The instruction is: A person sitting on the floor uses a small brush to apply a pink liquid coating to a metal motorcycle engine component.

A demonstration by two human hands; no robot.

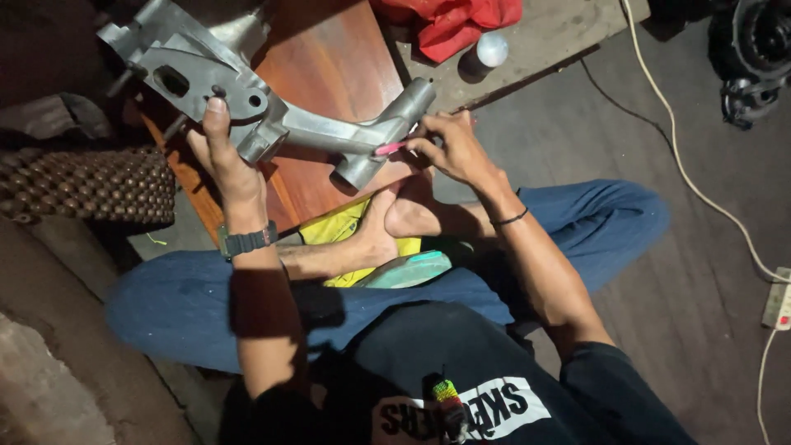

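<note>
My left hand (221,152) grips a large grey cast-metal bracket (247,95) from below, thumb up against its flat plate, and holds it above a reddish wooden board (329,58). The bracket's arm runs right and ends in two round tubular ends (387,136). My right hand (449,148) pinches a small pink tool (390,149) whose tip touches the bracket near the lower tube. I sit cross-legged in blue trousers, bare feet (395,214) under the part.
A yellow cloth (334,231) and a greenish flat piece (408,270) lie by my feet. A brown beaded mat (91,185) is at left. Red cloth (449,23), a white round cap (492,49), a white cable (684,156) and a power strip (779,301) are on the floor.
</note>
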